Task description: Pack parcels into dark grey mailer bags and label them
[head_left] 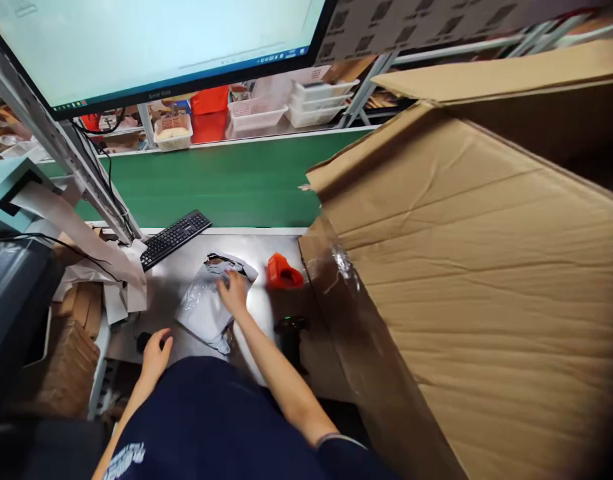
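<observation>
Grey plastic mailer bag (206, 303), crumpled and lying flat on the metal counter (266, 310), with the right hand (233, 291) pressed palm-down on its upper right part, fingers spread and not closed round anything. The bag sits directly under and to the left of this hand, its open dark mouth towards the black keyboard (175, 238) and its tail trailing towards the person. Left hand (155, 351), loosely curled and holding nothing, rests at the near counter edge just beside a small dark object (143, 341) that is too blurred to identify; it lies apart from the bag, below and left of it. An orange plastic object (282, 272) stands just right of the bag, and a black handheld scanner (290, 328) sits near the right forearm. A large brown cardboard carton (466, 280) fills the right side, and a green conveyor belt (211, 180) runs behind the counter beneath a computer monitor (156, 43). Handling note: flattening such a slack bag appears best done with an even, flat palm, while the free hand steadies the loose tail so that the film does not slide on the smooth metal.
</observation>
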Demonstrator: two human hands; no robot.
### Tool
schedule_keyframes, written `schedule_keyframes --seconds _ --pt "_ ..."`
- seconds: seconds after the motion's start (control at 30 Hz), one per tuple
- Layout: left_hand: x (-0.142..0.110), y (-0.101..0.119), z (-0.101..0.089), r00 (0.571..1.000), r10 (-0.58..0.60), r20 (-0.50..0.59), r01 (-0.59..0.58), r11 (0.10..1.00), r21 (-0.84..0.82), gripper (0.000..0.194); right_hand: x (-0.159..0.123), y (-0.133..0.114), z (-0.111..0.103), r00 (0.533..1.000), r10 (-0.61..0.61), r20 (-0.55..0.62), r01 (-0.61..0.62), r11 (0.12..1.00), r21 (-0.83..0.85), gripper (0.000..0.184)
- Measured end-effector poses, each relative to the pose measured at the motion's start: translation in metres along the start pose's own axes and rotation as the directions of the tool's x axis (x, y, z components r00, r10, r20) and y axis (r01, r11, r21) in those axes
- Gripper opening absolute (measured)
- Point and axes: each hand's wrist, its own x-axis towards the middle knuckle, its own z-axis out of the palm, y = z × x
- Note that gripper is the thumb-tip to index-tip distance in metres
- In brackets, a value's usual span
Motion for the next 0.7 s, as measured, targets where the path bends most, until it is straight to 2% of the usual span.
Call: schedule_keyframes --seconds 0.03,0.1,0.17,0.2,0.27,0.33,0.4,0.43,0.53,0.6,0.63,0.67,0.7 --pt "-0.006 -0.014 -0.004 0.997 0.035 -0.073 -0.026 0.992 0.126 0.047 -0.031 0.008 0.016 0.999 -0.009 0.052 0.011 0.999 -0.048 0.055" --pt "-0.018 -0.041 -0.015 0.977 0.082 -0.198 -0.010 0.939 0.344 0.044 -0.089 0.024 0.043 0.981 -0.004 0.193 0.052 0.968 -0.245 0.076" --pt "-0.028 -0.065 -0.028 0.959 0.086 -0.270 0.054 0.880 0.472 0.045 -0.126 0.041 0.059 0.950 0.033 0.312 0.102 0.908 -0.406 0.089" --pt "-0.032 -0.074 -0.035 0.956 0.077 -0.283 0.081 0.858 0.507 0.046 -0.134 0.049 0.062 0.935 0.039 0.353 0.131 0.886 -0.445 0.089" --pt "-0.035 -0.090 -0.047 0.959 0.064 -0.275 0.104 0.826 0.554 0.047 -0.128 0.064 0.055 0.894 0.003 0.447 0.228 0.858 -0.461 0.085" --pt "-0.034 -0.101 -0.055 0.967 0.064 -0.247 0.097 0.801 0.591 0.048 -0.101 0.077 0.036 0.826 -0.061 0.560 0.347 0.839 -0.419 0.081" --pt "-0.030 -0.108 -0.062 0.970 0.067 -0.232 0.094 0.779 0.620 0.050 -0.068 0.087 0.012 0.765 -0.087 0.639 0.410 0.830 -0.378 0.084" --pt "-0.028 -0.110 -0.065 0.970 0.060 -0.234 0.105 0.768 0.632 0.051 -0.054 0.089 0.002 0.758 -0.098 0.645 0.419 0.832 -0.365 0.085" --pt "-0.022 -0.117 -0.073 0.968 -0.028 -0.251 0.194 0.717 0.669 0.056 -0.038 0.080 -0.013 0.811 -0.165 0.562 0.410 0.845 -0.343 0.077" --pt "-0.019 -0.121 -0.078 0.968 -0.122 -0.220 0.245 0.654 0.715 0.060 -0.055 0.060 -0.001 0.820 -0.248 0.516 0.445 0.843 -0.302 0.068" --pt "-0.018 -0.123 -0.079 0.968 -0.166 -0.190 0.253 0.617 0.745 0.061 -0.070 0.047 0.012 0.803 -0.289 0.521 0.478 0.835 -0.272 0.066" --pt "-0.017 -0.124 -0.081 0.965 -0.207 -0.160 0.253 0.579 0.775 0.063 -0.088 0.033 0.030 0.767 -0.335 0.547 0.521 0.822 -0.228 0.065" --pt "-0.016 -0.125 -0.082 0.962 -0.242 -0.131 0.246 0.546 0.801 0.065 -0.108 0.019 0.049 0.712 -0.387 0.586 0.572 0.803 -0.165 0.066"
